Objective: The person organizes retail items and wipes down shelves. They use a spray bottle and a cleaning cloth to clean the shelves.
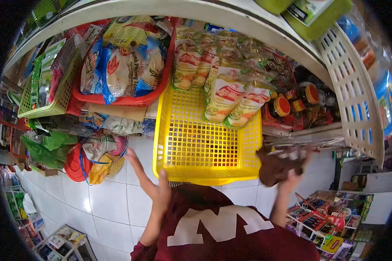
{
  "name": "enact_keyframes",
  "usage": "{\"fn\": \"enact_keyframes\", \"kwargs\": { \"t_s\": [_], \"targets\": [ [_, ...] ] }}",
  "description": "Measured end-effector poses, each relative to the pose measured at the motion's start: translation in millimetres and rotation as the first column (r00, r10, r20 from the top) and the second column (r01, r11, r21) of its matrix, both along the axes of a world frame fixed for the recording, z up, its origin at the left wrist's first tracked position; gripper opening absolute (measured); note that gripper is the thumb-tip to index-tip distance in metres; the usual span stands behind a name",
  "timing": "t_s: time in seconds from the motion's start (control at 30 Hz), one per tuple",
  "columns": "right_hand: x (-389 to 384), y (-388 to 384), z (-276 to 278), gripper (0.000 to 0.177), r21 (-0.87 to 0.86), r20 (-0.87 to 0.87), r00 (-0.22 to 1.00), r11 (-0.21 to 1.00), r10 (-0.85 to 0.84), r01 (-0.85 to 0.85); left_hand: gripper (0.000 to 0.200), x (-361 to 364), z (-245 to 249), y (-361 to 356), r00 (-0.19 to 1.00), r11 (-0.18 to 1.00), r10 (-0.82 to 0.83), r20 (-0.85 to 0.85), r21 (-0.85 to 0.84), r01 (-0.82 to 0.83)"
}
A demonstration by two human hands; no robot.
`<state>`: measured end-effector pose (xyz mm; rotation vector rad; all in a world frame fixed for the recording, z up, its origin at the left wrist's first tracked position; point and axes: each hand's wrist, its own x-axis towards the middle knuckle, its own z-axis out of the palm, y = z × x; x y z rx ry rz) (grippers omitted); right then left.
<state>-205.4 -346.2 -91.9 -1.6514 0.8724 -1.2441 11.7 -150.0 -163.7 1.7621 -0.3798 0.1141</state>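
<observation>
My right hand [290,179] grips a crumpled dark brown cloth [275,168] beside the right front corner of a yellow plastic basket [161,130]. Off the basket's left front corner, my left hand [151,185] is open, thumb and fingers apart, holding nothing. Upright green-and-white seasoning packets [225,96] with red labels fill the basket's back and right side. Its front left part shows bare grid floor.
To the left, a red basket [117,101] holds bags of prawn crackers, with a green basket [52,108] beyond it. Red-lidded jars [282,106] stand right of the yellow basket. A white shelf edge [196,9] runs overhead, and a perforated white panel [357,100] hangs at right.
</observation>
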Motion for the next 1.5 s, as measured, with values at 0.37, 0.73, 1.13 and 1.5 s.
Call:
{"fn": "enact_keyframes", "kwargs": {
  "t_s": [0.37,0.73,1.13,1.5],
  "targets": [
    [22.3,15.6,-77.7,0.048,-0.665,-0.412,0.903,0.719,-0.123,-0.205,0.03,-11.3,-54.5,-19.6,0.688,0.981,0.07,0.723,0.074,-0.178],
    [29.6,25.8,-71.5,0.032,-0.583,-0.396,0.918,0.778,-0.019,-0.235,0.027,-14.7,-44.0,-14.3,0.72,0.932,-0.008,0.694,0.265,-0.245],
    [17.1,41.9,-37.1,0.038,-0.355,-0.74,0.647,0.711,0.182,-0.606,0.021,-24.7,4.9,-13.6,0.892,0.848,-0.236,0.386,0.531,-0.005],
    [13.5,15.2,-90.2,0.039,-0.739,-0.508,0.857,0.467,0.087,-0.486,0.014,-20.5,-12.4,-21.9,0.846,0.941,-0.101,0.524,0.326,-0.09]
  ]
}}
